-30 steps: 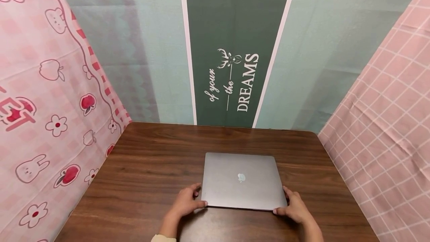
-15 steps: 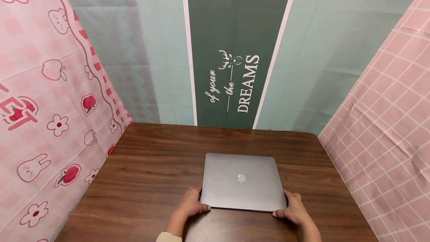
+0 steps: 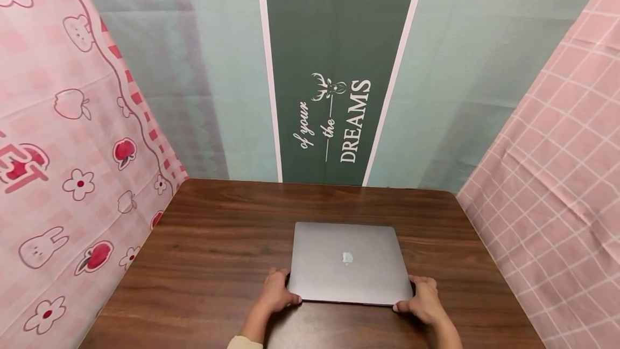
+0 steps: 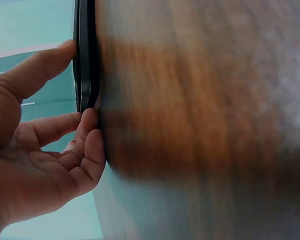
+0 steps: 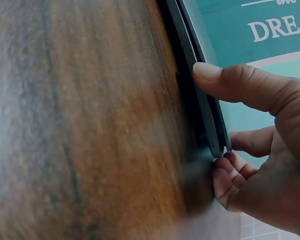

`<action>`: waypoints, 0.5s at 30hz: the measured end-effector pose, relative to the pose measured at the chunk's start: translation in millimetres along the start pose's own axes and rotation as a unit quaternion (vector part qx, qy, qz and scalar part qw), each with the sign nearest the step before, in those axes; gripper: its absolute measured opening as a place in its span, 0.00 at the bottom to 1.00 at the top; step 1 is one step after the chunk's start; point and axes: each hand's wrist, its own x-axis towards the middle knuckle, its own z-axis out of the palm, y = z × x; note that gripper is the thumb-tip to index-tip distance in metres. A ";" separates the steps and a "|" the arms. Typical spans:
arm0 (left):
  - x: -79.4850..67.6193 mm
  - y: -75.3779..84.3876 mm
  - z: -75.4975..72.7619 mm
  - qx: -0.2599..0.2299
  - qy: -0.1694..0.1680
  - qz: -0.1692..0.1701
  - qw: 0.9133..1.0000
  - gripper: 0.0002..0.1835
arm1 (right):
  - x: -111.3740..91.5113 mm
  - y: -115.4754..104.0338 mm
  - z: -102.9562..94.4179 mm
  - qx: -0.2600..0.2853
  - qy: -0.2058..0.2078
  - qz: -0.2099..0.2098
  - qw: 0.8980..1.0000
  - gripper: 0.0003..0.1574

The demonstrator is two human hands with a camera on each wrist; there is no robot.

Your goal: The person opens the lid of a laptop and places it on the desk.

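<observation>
A closed grey laptop [image 3: 351, 284] with a pale apple logo on its lid lies on the brown wooden table [image 3: 218, 230]. At its near left corner my left hand [image 3: 276, 292] grips it, thumb on the front edge and fingers at the left side. My right hand [image 3: 423, 300] holds the near right corner in much the same way. The left wrist view has the laptop's dark edge [image 4: 87, 55] between thumb and curled fingers. In the right wrist view, the thumb touches the front edge [image 5: 207, 115], while the other fingers bend at the corner below.
Behind the table hangs a green curtain [image 3: 334, 26] with white lettering. A pink patterned cloth [image 3: 97, 149] borders the left side, and a pink checked cloth [image 3: 557, 149] borders the right. Brown tabletop surrounds the laptop.
My left hand has moved slightly right and drawn its fingers in against the laptop's left corner. The right hand has shifted only a little, and the laptop lies nearly where it was.
</observation>
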 end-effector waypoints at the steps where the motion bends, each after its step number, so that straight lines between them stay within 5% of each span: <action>1: 0.0 -0.3 -0.8 -0.010 -0.001 -0.001 1.000 0.41 | 0.6 -0.2 -1.0 0.004 -0.002 -0.002 1.000 0.60; 9: 1.6 2.2 -7.9 -0.104 -0.017 -0.023 0.994 0.37 | 2.6 -0.9 -9.8 0.123 -0.039 0.013 0.992 0.53; 15: 0.7 3.9 -6.8 -0.145 -0.013 -0.042 0.988 0.38 | 0.5 0.3 -10.2 0.151 -0.041 0.012 0.988 0.52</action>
